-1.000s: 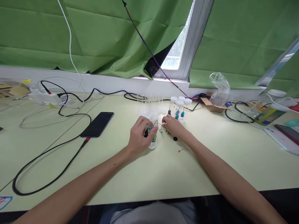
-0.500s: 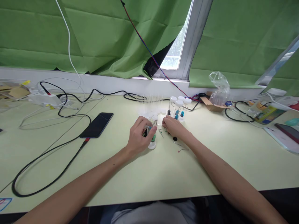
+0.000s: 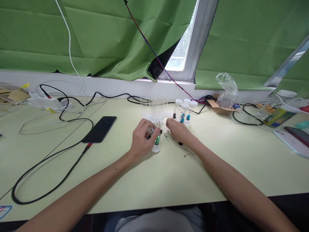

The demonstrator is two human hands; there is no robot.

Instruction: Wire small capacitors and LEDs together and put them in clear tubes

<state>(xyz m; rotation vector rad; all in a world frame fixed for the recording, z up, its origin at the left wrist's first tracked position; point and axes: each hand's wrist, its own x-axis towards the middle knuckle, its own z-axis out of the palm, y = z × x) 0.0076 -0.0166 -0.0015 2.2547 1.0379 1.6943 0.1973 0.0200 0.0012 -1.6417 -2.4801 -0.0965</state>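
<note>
My left hand (image 3: 141, 138) is closed around a small clear tube with green and dark parts inside; the tube's white cap (image 3: 156, 148) is at its lower end, on the table. My right hand (image 3: 178, 130) is pinched, fingertips down, just right of the tube. A thin wire lead (image 3: 163, 123) shows at its fingertips, but what it belongs to is too small to tell. Between the hands lies a small green part with wire leads (image 3: 166, 136). Near my right wrist are a black disc (image 3: 180, 143) and a small reddish part with a bent lead (image 3: 185, 155).
Behind my hands stand clear tubes (image 3: 154, 108) and several white-capped tubes (image 3: 185, 106) holding blue and black parts. A phone (image 3: 99, 129) on a black cable lies left. Farther right are a cardboard box (image 3: 218, 108) with a plastic bag (image 3: 227, 88) and more phones (image 3: 298, 133).
My right hand has shifted slightly left, covering part of the black disc. The thin lead at its fingertips now slants differently. My left hand still holds the tube in nearly the same place.
</note>
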